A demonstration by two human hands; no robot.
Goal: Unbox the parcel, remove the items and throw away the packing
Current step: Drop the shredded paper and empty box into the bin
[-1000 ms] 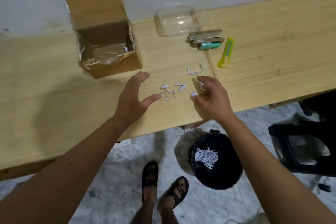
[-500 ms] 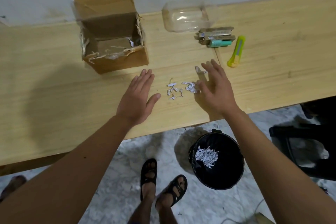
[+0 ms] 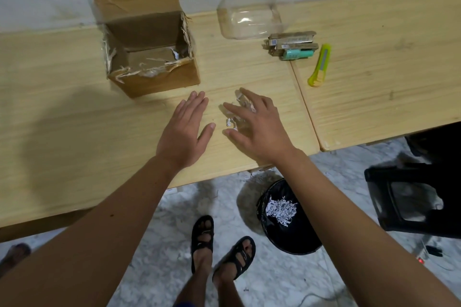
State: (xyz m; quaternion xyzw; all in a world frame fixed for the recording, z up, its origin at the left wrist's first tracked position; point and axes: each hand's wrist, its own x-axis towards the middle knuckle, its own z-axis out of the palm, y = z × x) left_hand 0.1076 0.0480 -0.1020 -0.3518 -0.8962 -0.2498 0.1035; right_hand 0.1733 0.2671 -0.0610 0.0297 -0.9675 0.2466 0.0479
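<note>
the paper shreds point(image 3: 233, 117) lie in a small scatter on the tabletop point(image 3: 74, 117), between our two hands and partly under the right hand point(image 3: 259, 129), in front of the opened box point(image 3: 149, 57); both grips are spread flat, fingers straight, the left hand point(image 3: 184, 132) just beside the scraps; we should cup the palms inward, herd the bits into one heap, then sweep them off the near edge into the bin point(image 3: 289, 219) below, slowly, since light scraps scatter.
</note>
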